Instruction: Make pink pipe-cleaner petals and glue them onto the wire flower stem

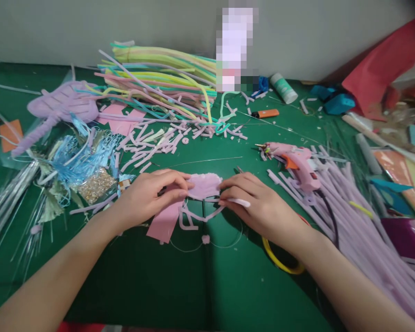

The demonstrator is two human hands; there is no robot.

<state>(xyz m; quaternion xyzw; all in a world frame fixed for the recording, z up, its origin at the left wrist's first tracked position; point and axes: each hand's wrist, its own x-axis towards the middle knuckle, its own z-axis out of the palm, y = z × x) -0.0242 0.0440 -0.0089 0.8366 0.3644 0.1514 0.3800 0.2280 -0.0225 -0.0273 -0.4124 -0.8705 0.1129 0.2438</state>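
A fuzzy pale purple piece (204, 185) is held up at the middle of the green table. With thumb and fingers, my left hand (159, 189) pinches its left edge. My right hand (252, 196) is closed on a thin pale purple pipe cleaner (238, 202), its fingertips close by the piece's right edge. Just below hangs a bent purple pipe cleaner frame (189, 220); how it joins the piece is unclear. A pink card (164, 223) lies under my left fingers. Near the frame, a clear thread loop carries a small purple tuft (205, 239).
A pink glue gun (299, 161) rests at right on a bundle of purple pipe cleaners (352, 207). Cut pieces (152, 143) litter the area behind my hands. Further back are a colourful pipe cleaner stack (159, 74) and an orange lighter (268, 113). Blue tassels (79, 150) lie left.
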